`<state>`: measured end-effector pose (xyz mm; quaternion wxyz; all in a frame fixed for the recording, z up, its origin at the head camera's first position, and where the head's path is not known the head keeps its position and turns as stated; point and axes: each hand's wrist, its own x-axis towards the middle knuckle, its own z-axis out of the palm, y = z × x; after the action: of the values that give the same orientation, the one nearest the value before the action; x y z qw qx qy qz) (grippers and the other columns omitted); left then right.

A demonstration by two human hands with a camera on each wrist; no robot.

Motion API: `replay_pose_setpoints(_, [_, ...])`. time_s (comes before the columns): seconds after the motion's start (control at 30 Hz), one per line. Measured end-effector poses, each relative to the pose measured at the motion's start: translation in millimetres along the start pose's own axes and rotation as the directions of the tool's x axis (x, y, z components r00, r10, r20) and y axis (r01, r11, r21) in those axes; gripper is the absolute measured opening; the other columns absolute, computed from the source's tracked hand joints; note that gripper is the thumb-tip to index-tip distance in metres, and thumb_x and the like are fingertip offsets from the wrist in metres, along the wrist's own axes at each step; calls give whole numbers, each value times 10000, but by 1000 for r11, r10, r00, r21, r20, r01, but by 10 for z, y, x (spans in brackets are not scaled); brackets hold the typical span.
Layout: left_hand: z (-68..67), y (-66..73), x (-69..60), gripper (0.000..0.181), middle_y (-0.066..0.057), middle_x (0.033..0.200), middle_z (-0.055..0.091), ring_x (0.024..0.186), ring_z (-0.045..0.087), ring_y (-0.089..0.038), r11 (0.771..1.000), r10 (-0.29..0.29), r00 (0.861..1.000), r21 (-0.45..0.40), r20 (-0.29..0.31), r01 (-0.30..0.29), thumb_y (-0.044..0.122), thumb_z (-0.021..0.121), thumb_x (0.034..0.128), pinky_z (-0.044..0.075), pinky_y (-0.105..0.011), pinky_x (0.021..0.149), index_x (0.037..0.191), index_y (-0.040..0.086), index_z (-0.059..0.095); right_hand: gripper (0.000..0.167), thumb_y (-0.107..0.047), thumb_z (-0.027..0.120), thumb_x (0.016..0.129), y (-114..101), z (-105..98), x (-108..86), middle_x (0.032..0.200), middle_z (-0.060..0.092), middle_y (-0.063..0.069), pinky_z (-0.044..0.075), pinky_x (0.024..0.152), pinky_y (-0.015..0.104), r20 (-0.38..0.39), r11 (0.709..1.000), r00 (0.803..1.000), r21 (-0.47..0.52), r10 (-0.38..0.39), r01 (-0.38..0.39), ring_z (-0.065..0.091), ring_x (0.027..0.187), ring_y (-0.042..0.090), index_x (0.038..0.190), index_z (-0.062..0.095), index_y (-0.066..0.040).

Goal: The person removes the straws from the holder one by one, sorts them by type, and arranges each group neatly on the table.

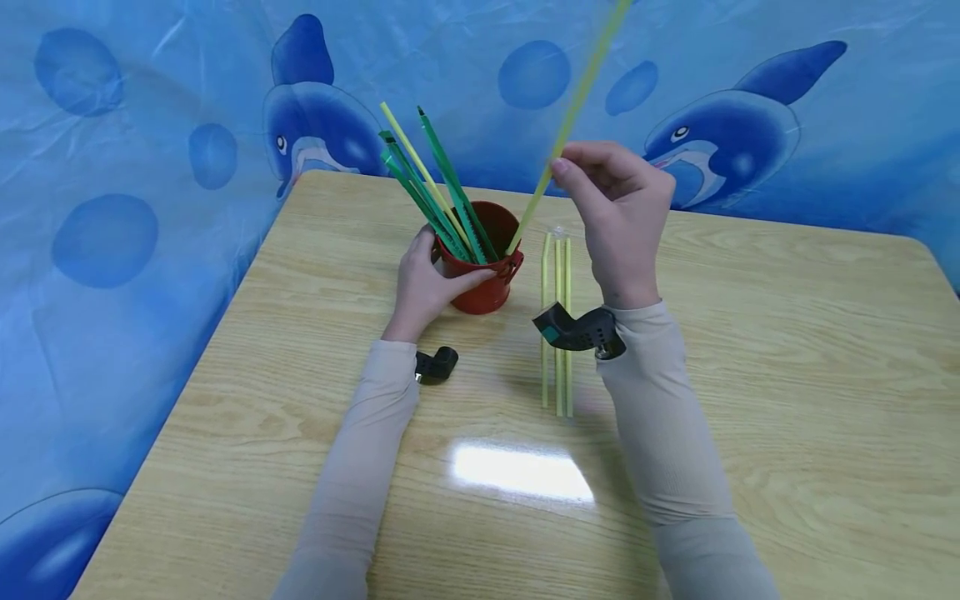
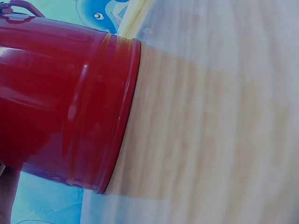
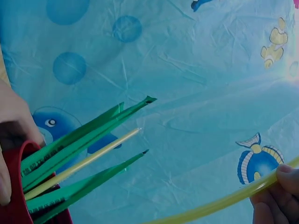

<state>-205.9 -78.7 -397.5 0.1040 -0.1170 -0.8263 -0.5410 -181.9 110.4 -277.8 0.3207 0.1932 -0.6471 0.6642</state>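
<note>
A small red bucket (image 1: 480,298) stands on the table, and my left hand (image 1: 422,287) grips its side with the thumb along the rim. Inside it lean several narrow green printed packets (image 1: 452,171), some with dark ends, and one yellow straw (image 1: 403,132). Between thumb and fingers my right hand (image 1: 624,208) pinches a long yellow straw (image 1: 576,108) above the table, right of the bucket. The lower end of this straw meets the bucket's right rim; its top runs out of the head view. In the right wrist view the same straw (image 3: 215,204) slants past the packets.
Several yellow straws (image 1: 558,333) lie side by side in what looks like a clear wrapper, right of the bucket and under my right wrist. Behind the wooden table (image 1: 787,375) hangs a blue sheet (image 1: 465,50) with dolphins on it. A wrist camera (image 1: 577,327) sits on each forearm.
</note>
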Motion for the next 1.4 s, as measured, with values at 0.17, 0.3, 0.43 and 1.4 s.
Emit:
replay_pose_setpoints(0.17, [-2,-20,1,724,-80,1189,549,1145,502,-192,1000,15,1000,3,1,-15,301,857,680,455,-301,955,1262,64,497,71,54,675,820,2,-44,9,787,704,121,542,739,318,-29,999,1000,38,10,-9,662,712,207,849,735,30])
replay_pose_setpoints(0.3, [-4,-28,5,728,-80,1206,546,1152,505,-183,1000,20,1000,-16,5,-20,294,852,689,455,-295,958,1276,64,487,61,44,679,820,5,-66,12,786,698,147,536,735,316,-34,999,999,44,12,-11,648,699,213,858,724,59])
replay_pose_setpoints(0.43, [-6,-30,5,721,-78,1211,541,1156,499,-179,999,14,1000,-37,8,-13,290,846,698,453,-304,962,1278,63,483,62,59,673,819,17,-89,14,782,697,145,536,735,318,-50,998,999,58,21,-18,645,695,214,853,725,56])
replay_pose_setpoints(1.4, [5,-42,13,721,-89,1217,539,1158,501,-182,999,27,1000,-31,10,-26,293,839,707,458,-304,958,1282,49,478,80,78,661,821,70,-196,-24,770,687,118,527,730,319,-99,996,993,73,64,-57,626,675,200,809,717,22])
